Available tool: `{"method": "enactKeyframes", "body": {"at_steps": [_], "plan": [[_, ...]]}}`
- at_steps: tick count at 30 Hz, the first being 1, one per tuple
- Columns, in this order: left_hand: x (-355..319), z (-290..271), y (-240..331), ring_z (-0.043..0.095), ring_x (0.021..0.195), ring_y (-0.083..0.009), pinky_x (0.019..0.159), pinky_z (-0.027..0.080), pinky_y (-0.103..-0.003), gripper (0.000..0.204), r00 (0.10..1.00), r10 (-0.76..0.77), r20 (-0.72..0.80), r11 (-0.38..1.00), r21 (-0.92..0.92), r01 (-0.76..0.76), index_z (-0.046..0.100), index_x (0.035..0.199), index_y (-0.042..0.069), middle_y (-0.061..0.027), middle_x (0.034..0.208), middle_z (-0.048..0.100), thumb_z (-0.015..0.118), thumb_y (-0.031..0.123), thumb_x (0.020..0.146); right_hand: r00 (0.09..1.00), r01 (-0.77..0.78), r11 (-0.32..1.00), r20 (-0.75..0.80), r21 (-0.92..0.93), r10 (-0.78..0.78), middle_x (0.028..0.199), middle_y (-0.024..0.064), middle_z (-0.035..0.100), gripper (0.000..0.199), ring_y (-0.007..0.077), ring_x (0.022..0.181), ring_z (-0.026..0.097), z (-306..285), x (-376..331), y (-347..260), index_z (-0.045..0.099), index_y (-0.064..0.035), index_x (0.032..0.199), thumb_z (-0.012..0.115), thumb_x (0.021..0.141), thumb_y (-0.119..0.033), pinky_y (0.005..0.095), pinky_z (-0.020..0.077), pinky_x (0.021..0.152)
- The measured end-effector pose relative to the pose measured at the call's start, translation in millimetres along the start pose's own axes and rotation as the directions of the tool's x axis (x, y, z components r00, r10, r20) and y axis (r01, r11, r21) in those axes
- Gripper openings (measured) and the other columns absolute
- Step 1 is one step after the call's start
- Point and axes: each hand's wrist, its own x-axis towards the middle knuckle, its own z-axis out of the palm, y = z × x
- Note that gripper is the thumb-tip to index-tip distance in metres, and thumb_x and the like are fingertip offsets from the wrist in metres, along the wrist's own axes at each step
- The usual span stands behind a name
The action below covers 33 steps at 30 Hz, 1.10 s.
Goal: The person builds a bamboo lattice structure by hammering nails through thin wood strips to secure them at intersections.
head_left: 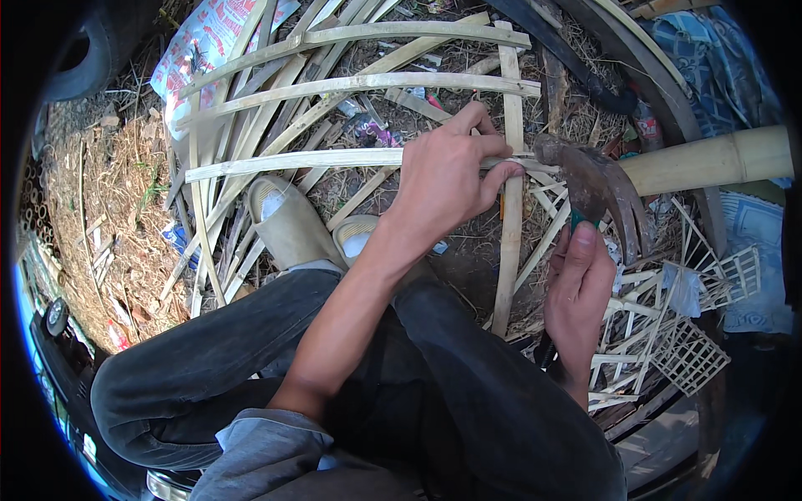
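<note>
My left hand (443, 171) pinches the right end of a pale bamboo strip (292, 162) between thumb and forefinger. That end lies over an upright bamboo strip (510, 242); whether a nail sits between my fingertips cannot be made out. My right hand (581, 288) grips the handle of a rusty claw hammer (597, 188), its thumb along the dark green grip. The hammer's striking end is just right of my left fingertips, beside the end of a thick bamboo pole (710, 163). Two more crosswise strips (368, 83) lie farther off, spanning the upright strips.
Loose bamboo slats (276, 125) lie on the littered ground beyond my slippers (292, 221). Broken lattice pieces (689, 355) pile up at the right. A printed plastic sack (205, 54) lies at the far left, and blue patterned cloth (710, 67) at the far right.
</note>
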Motion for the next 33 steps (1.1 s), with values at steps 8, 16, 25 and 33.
{"method": "enactKeyframes", "body": {"at_steps": [8, 16, 25, 33], "plan": [[4, 0, -5, 0.068, 0.074, -0.0294, 0.067, 0.053, -0.041, 0.023, 0.999, 0.032, -0.012, 0.999, 0.007, -0.032, 0.079, 0.087, 0.007, -0.0052, 0.093, 0.066, 0.084, 0.028, 0.080, 0.996, -0.092, 0.994, 0.009, -0.063, 0.093, 0.071, -0.0044, 0.045, 0.047, 0.0023, 0.059, 0.037, -13, 2, -20, 0.056, -0.0037, 0.096, 0.040, 0.112, -0.045, 0.0208, 0.0267, 0.052], [2, -2, -7, 0.068, 0.075, -0.0321, 0.067, 0.053, -0.042, 0.023, 0.998, 0.062, -0.003, 0.998, -0.008, -0.062, 0.078, 0.086, 0.006, -0.0035, 0.095, 0.068, 0.083, 0.028, 0.081, 0.996, -0.085, 0.994, 0.034, -0.061, 0.087, 0.066, -0.0039, 0.042, 0.048, 0.0056, 0.057, 0.038, -9, 3, -8, 0.056, -0.0021, 0.093, 0.039, 0.113, -0.042, 0.0245, 0.0291, 0.052], [2, 3, -5, 0.070, 0.078, -0.0313, 0.067, 0.054, -0.040, 0.024, 0.998, 0.069, -0.016, 0.998, 0.010, -0.068, 0.078, 0.089, 0.007, -0.0026, 0.097, 0.070, 0.082, 0.029, 0.082, 0.997, 0.063, 0.972, 0.051, -0.225, -0.053, 0.066, -0.0061, 0.039, 0.052, 0.0031, 0.057, 0.032, -5, 9, -24, 0.054, -0.0065, 0.086, 0.039, 0.111, -0.050, 0.0213, 0.0220, 0.049], [1, 6, -13, 0.070, 0.075, -0.0286, 0.066, 0.054, -0.039, 0.023, 0.996, 0.067, -0.058, 0.998, 0.024, -0.065, 0.080, 0.091, 0.009, -0.0003, 0.098, 0.072, 0.081, 0.030, 0.083, 0.999, 0.040, 0.947, 0.043, -0.318, -0.028, 0.068, -0.0049, 0.042, 0.051, 0.0032, 0.056, 0.033, -2, 10, -15, 0.056, -0.0057, 0.085, 0.042, 0.111, -0.047, 0.0231, 0.0219, 0.047]]}}
